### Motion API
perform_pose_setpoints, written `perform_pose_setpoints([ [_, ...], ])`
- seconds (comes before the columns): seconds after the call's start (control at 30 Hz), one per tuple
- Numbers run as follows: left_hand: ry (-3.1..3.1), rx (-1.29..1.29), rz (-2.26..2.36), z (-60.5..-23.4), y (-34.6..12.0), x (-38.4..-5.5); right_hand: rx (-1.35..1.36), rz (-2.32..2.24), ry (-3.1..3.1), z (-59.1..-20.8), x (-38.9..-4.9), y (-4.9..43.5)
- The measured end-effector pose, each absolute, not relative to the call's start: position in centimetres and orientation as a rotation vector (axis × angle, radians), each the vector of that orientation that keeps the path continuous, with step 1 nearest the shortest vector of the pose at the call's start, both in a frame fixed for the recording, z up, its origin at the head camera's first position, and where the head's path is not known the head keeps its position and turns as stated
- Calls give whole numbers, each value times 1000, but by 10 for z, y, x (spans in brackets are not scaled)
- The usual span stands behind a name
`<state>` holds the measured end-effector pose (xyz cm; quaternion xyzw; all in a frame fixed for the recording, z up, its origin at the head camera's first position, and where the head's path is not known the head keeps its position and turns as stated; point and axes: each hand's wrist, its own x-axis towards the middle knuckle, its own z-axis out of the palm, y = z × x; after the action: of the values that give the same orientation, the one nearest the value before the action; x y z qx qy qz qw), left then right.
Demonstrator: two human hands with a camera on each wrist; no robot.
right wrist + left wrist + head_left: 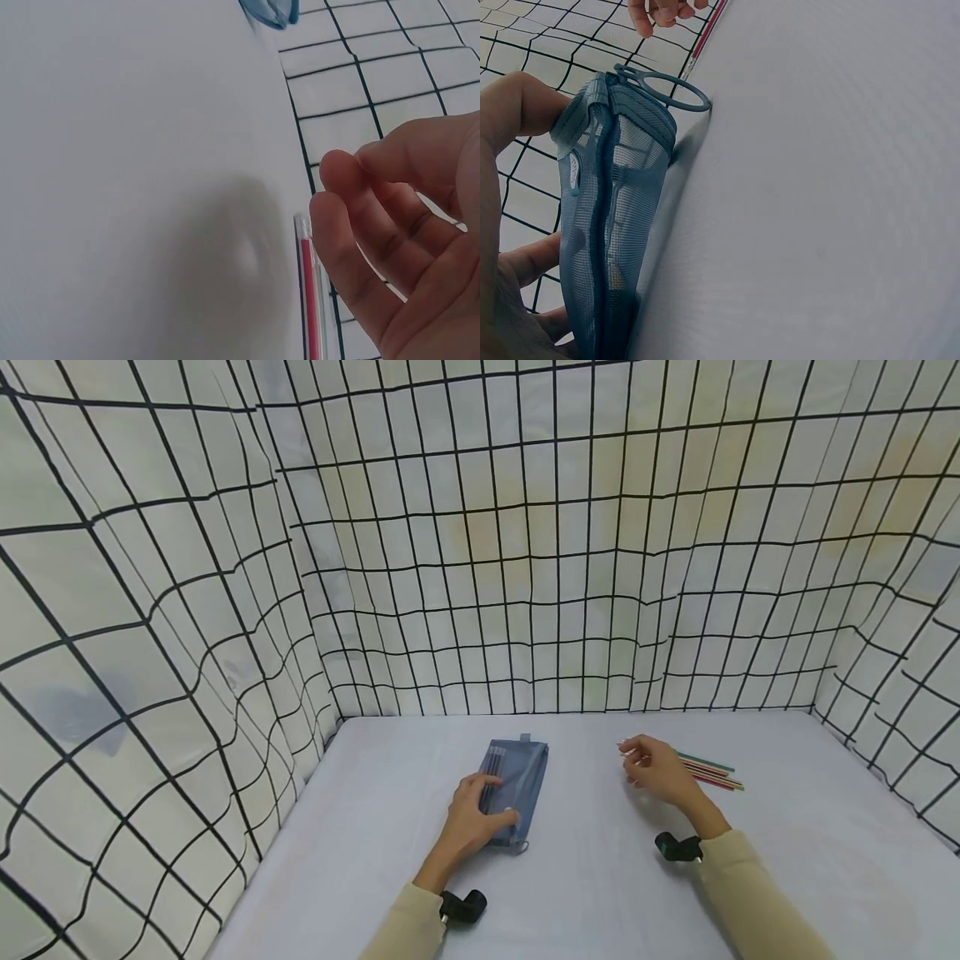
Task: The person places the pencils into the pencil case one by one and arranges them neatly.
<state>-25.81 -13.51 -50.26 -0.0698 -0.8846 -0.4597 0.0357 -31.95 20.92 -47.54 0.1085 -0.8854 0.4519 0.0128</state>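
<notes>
A blue mesh zip pouch (528, 777) lies on the white table, with several thin, clear-ended sticks (492, 762) along its left side. My left hand (468, 818) rests over the pouch, its thumb and fingers spread and touching the top. In the left wrist view, the zip and a loop of the pouch (615, 195) show. Several thin coloured pens (712, 772) lie to the right, partly under my right hand (656, 768). The right wrist view shows that hand's thumb and index finger close together with nothing visible between them, beside a red pen (309, 292) with a clear end.
A white wall with a black grid net (555, 568) encloses the table (585, 877) at the back and both sides. Each wrist carries a small black camera (463, 907). White tabletop lies between the pouch and the pens.
</notes>
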Motion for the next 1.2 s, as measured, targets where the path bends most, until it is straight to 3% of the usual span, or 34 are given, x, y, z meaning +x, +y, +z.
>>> perform_pose_setpoints([
  [0.33,-2708,-223,-1452,-504,-137,-257,377,1074,-2773,-477,-321,233],
  [1.2,-2708,-218,-1455,-504,-137,-258,431,767,-2887,-473,-316,262],
])
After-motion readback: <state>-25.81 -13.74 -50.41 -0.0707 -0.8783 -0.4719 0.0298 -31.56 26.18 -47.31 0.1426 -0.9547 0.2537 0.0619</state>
